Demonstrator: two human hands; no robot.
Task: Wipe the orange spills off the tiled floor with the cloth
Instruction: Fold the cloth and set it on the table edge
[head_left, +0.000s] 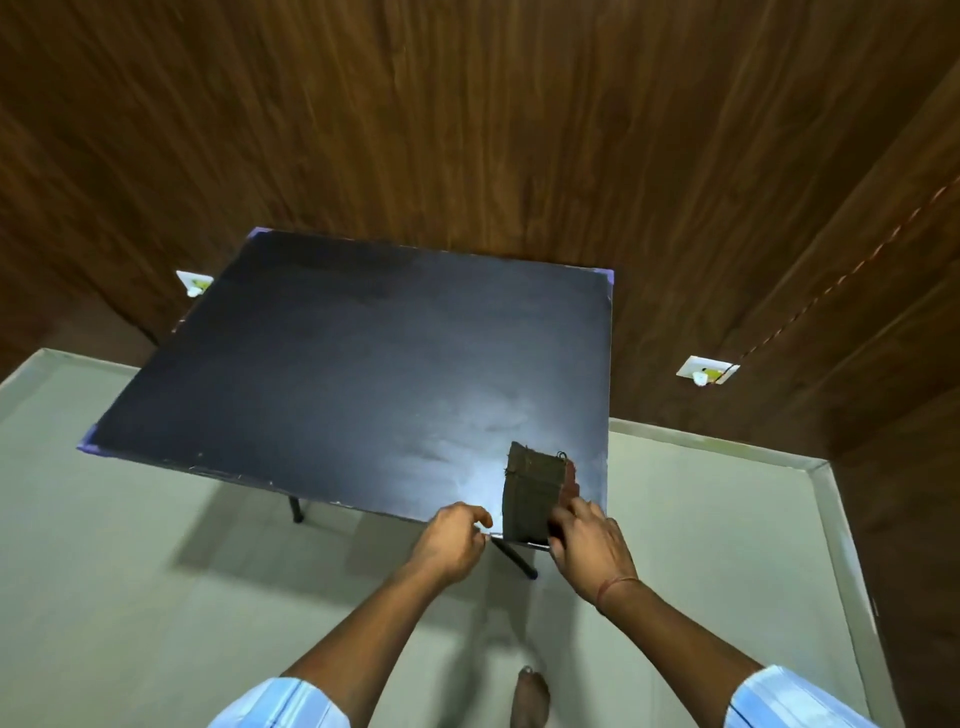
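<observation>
On the dark table (337, 374) the right hand (589, 545) pinches the folded cloth (532, 493) in its grip, and the left hand (452, 543) curls its grip on nothing.

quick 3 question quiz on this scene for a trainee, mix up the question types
1. True or false: the cloth is spread out flat.
2. Which hand is on the cloth? A left, B right, C neither.
3. Short answer: are any orange spills visible on the floor?

Key:
1. False; it lies folded on the table, at its near right corner.
2. B, the right hand.
3. No, none in view.
</observation>
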